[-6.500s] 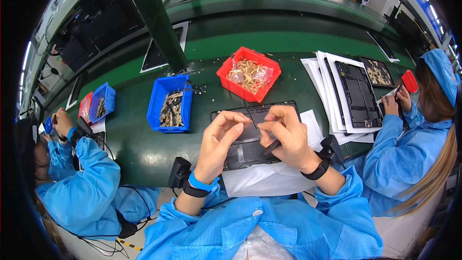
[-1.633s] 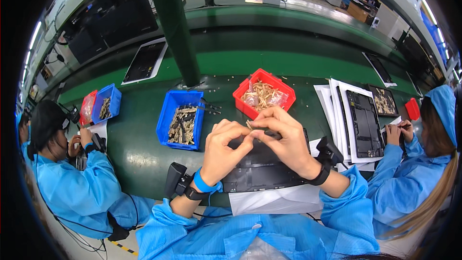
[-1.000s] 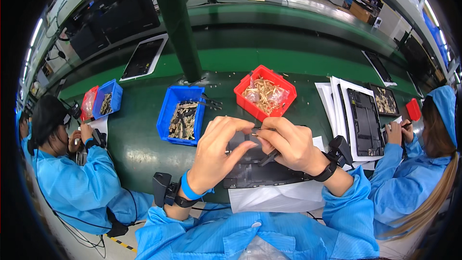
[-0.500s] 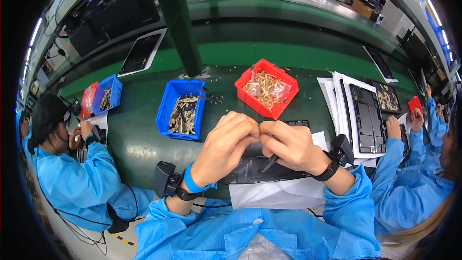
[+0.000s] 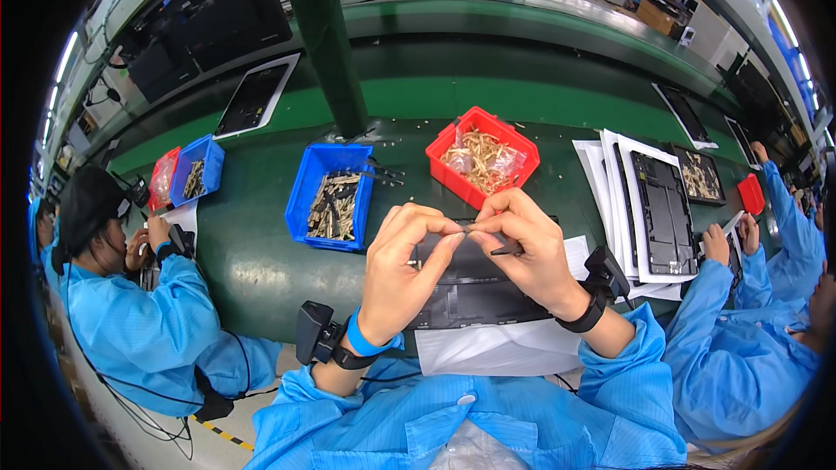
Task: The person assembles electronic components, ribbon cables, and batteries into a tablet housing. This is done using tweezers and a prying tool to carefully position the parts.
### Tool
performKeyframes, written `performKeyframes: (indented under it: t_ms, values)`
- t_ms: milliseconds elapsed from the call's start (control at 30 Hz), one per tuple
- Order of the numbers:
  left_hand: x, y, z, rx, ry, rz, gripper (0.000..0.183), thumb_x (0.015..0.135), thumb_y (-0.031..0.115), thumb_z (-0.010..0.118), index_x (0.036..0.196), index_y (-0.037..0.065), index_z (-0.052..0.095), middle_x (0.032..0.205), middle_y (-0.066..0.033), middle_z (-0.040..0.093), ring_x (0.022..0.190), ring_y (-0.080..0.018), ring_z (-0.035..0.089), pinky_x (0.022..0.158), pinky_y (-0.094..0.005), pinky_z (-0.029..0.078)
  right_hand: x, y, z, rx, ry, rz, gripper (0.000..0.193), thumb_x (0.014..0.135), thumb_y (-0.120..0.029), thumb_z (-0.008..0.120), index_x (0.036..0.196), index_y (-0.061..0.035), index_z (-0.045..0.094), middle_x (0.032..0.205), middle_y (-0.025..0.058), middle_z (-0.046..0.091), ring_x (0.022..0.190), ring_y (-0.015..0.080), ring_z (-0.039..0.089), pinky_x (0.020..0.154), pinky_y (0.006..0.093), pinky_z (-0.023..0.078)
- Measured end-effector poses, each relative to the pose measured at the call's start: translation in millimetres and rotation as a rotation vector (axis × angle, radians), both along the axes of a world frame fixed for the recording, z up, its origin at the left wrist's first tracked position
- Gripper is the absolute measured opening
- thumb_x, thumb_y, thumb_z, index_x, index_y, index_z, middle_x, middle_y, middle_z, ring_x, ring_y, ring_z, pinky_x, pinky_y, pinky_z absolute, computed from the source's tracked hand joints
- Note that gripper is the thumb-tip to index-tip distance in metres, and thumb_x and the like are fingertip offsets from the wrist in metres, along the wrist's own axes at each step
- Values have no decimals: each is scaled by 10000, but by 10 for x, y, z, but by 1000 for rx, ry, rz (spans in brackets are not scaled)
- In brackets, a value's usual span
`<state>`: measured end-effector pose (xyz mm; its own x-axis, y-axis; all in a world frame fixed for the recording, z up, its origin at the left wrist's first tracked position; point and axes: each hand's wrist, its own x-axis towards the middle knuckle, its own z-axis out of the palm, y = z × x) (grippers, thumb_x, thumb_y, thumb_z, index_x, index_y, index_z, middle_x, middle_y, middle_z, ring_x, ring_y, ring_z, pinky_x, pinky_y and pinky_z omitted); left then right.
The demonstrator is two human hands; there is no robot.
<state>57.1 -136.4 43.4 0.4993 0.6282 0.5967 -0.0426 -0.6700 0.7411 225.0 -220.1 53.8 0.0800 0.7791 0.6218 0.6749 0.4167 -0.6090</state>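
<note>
My left hand (image 5: 407,263) and my right hand (image 5: 533,254) meet above a flat black device housing (image 5: 475,303). Thumb and forefinger of each hand pinch a tiny piece (image 5: 464,227) between them, too small to name. A slim dark tool (image 5: 507,250), perhaps tweezers, is also tucked in my right fingers. White paper (image 5: 496,348) shows under the near edge of the housing, whose far part is partly hidden by my hands.
A blue bin (image 5: 297,200) of small strips stands left, dark tools (image 5: 386,172) beside it. Beyond my hands is a red bin (image 5: 444,170) of tan strips. Housings on white sheets (image 5: 666,218) are stacked right. People in blue work on both sides (image 5: 131,313).
My hands have turned and spread, with fingertips still together, so the tiny piece now shows. The tool in my right hand has swung up. On the right, a co-worker's arm has moved.
</note>
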Motion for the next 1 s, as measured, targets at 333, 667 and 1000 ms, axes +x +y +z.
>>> performKeyframes:
  t_ms: [333,667,1000]
  values:
    - [-9,-21,68,63,70,33,79,798,6,707,860,24,661,861,-74,644,799,-204,569,678,-303,432,-11,-19,-20,17,-117,-8,149,781,-33,754,838,-22,617,943,62,597,665,198,637,557,324,515]
    - [-48,-34,178,305,199,104,95,733,13,718,805,39,662,831,-60,631,786,-229,558,715,-335,437,-18,-46,59,-59,-222,-14,187,714,-22,752,839,-42,616,1012,67,556,667,179,630,535,315,497]
    - [-165,242,54,-486,139,-484,37,836,44,685,840,17,660,876,-24,591,818,-126,536,758,-285,420,118,-57,222,-161,6,117,195,763,-92,794,945,-79,727,1056,64,515,791,147,593,691,285,485]
